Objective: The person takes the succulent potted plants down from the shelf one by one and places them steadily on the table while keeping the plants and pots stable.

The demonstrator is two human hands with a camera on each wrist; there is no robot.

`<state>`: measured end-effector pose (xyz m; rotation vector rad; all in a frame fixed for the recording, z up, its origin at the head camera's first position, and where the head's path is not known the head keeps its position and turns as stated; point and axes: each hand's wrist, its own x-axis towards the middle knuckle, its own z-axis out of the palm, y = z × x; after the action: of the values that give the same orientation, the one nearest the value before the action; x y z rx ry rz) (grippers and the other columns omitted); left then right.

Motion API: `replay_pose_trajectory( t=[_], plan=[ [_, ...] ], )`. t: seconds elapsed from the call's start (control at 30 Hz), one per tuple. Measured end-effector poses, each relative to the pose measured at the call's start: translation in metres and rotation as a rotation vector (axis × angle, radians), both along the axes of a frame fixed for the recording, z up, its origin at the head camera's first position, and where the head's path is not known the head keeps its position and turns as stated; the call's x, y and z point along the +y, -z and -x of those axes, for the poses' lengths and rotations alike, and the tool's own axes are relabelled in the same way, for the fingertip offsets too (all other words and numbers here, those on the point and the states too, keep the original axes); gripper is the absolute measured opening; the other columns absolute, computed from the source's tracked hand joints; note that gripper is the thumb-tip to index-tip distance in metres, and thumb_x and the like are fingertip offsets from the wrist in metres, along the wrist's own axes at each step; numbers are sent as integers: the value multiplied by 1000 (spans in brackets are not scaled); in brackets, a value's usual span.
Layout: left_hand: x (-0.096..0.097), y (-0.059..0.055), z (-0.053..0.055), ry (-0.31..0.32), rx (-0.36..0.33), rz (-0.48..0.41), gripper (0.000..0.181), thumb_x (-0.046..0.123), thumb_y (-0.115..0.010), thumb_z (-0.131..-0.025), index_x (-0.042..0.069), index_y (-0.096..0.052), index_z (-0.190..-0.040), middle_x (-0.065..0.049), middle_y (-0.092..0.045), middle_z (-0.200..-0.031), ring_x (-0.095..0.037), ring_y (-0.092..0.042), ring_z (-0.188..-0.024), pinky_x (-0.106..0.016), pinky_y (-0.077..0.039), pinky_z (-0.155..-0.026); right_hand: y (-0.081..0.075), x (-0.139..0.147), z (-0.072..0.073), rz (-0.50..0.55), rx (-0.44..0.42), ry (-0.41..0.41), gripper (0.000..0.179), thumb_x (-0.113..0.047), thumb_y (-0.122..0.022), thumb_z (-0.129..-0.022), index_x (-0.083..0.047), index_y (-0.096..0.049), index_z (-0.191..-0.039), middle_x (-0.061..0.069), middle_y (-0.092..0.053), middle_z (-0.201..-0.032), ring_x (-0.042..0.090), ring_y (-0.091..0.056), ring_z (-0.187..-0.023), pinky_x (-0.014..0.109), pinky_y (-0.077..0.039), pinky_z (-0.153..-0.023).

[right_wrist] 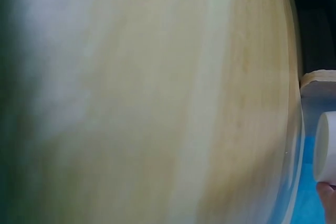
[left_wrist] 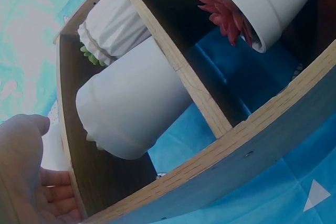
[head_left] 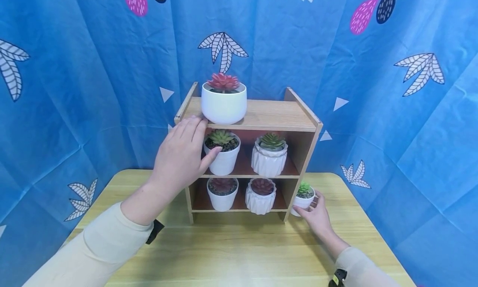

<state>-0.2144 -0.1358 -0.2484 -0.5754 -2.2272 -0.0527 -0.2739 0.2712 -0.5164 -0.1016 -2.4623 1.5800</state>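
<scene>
My left hand [head_left: 181, 150] reaches to the front left of the shelf's top board, fingers extended and thumb spread. Its fingertips are right by the base of a wide white pot with a red succulent [head_left: 224, 106]. In the left wrist view, that hand [left_wrist: 26, 171] lies against the board's edge. Beside the shelf's right panel, my right hand [head_left: 315, 214] grips a small white pot with a bright green succulent [head_left: 303, 200], thumb on the near side and fingers round the right. Only a fingertip [right_wrist: 326, 195] and part of the pot [right_wrist: 326, 148] show in the right wrist view.
The wooden shelf [head_left: 276, 115] stands on a light wood table [head_left: 239, 254]. Its middle level holds a smooth pot [head_left: 225, 160] and a ribbed pot [head_left: 269, 160], both with green succulents. Two pots with dark red succulents [head_left: 223, 200] sit below. A blue patterned curtain [head_left: 112, 71] surrounds the table.
</scene>
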Motion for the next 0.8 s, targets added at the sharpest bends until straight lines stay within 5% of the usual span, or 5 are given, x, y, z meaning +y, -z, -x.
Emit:
replay_pose_trajectory(
  t=[0.8],
  plan=[
    [0, 0, 0, 4, 1, -2, 74, 48, -69, -90, -5, -49, -138, -23, -55, -132, -38, -51, -125, -51, -42, -109, 1, -2, -1, -36, -27, -7, 102, -16, -85, -79, 1, -16, -152, 33, -45, -137, 48, -48, -127, 53, -45, -104]
  ],
)
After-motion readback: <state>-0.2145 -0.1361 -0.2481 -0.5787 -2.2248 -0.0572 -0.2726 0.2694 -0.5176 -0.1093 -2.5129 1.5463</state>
